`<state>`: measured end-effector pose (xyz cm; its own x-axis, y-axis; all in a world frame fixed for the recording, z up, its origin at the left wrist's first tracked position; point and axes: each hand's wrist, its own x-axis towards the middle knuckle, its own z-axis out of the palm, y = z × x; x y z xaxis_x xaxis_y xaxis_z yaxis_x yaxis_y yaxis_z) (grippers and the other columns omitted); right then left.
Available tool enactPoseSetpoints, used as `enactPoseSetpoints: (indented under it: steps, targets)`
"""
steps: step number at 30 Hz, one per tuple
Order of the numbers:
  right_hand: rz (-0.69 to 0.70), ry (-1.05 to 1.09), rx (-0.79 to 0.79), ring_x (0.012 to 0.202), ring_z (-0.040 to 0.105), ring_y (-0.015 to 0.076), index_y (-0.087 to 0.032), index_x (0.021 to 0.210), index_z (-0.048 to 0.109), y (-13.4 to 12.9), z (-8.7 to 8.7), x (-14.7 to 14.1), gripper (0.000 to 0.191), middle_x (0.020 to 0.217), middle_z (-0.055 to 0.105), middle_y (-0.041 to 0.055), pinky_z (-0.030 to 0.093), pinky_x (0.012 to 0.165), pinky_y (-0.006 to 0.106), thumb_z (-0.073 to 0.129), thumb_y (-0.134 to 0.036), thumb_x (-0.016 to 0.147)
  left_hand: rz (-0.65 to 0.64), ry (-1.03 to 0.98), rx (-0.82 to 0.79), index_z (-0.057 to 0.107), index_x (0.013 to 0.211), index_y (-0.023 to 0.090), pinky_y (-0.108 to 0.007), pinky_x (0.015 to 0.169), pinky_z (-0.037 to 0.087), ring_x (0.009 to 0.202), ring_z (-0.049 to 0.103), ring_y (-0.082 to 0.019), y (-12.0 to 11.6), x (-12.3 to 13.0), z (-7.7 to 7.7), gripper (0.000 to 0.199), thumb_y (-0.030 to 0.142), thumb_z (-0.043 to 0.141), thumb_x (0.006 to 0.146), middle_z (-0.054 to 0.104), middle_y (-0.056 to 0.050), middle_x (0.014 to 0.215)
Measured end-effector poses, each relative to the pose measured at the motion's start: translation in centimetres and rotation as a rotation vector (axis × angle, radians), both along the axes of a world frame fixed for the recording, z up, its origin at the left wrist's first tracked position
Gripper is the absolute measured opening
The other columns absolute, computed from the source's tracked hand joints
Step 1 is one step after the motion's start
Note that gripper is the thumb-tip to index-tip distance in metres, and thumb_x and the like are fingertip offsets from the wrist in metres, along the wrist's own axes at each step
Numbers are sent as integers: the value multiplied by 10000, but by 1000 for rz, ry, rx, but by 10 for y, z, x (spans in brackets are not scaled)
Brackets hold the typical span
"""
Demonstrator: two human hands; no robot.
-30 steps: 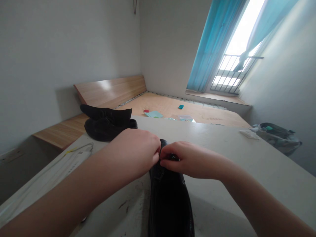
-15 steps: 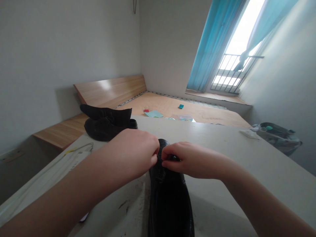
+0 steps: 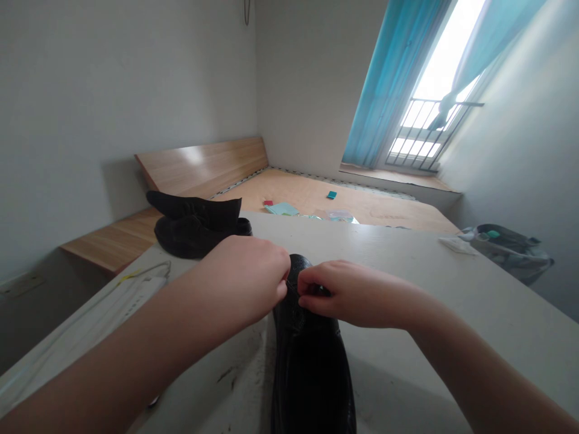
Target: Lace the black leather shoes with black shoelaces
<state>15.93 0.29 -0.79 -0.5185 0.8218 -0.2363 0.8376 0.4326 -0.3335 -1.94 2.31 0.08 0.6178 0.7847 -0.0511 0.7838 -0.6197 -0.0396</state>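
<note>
A black shoe [image 3: 312, 367] lies on the white table [image 3: 393, 367], its opening toward me and its toe pointing away. Over the left side of its front part, my left hand [image 3: 260, 274] is closed in a pinch. My right hand [image 3: 332, 286] is at the right side, thumb and index finger curled together against the shoe's upper. What either hand pinches is too small and dark to make out. Further left on the table stand other black shoes [image 3: 194, 232], one resting on another.
A white power strip [image 3: 140, 295] with a cable lies at the table's left edge. White tissue [image 3: 458, 245] and a lined bin [image 3: 511, 247] are at the right. Beyond the table, a wooden board [image 3: 384, 211] holds small packets.
Both hands have stayed almost in place over the shoe; the gap between their fingertips is slightly wider.
</note>
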Motion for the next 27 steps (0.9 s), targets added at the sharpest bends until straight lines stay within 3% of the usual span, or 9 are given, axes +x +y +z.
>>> enactPoseSetpoints:
  steps: [17, 27]
  targets:
    - [-40, 15, -22, 599, 449, 124, -211, 729, 619, 0, -2, -1, 100, 631, 546, -30, 289, 525, 257, 574, -250, 810, 32, 3, 43, 664, 633, 221, -300, 480, 258, 553, 581, -198, 2, -1, -1, 245, 289, 477, 776, 679, -33, 638]
    - [-162, 276, 9, 642, 487, 113, -246, 967, 644, 2, 2, 4, 215, 780, 590, -26, 368, 557, 240, 436, -291, 939, 40, -4, 58, 668, 640, 235, -301, 494, 265, 569, 601, -205, 4, -2, -3, 252, 310, 475, 784, 678, -28, 637]
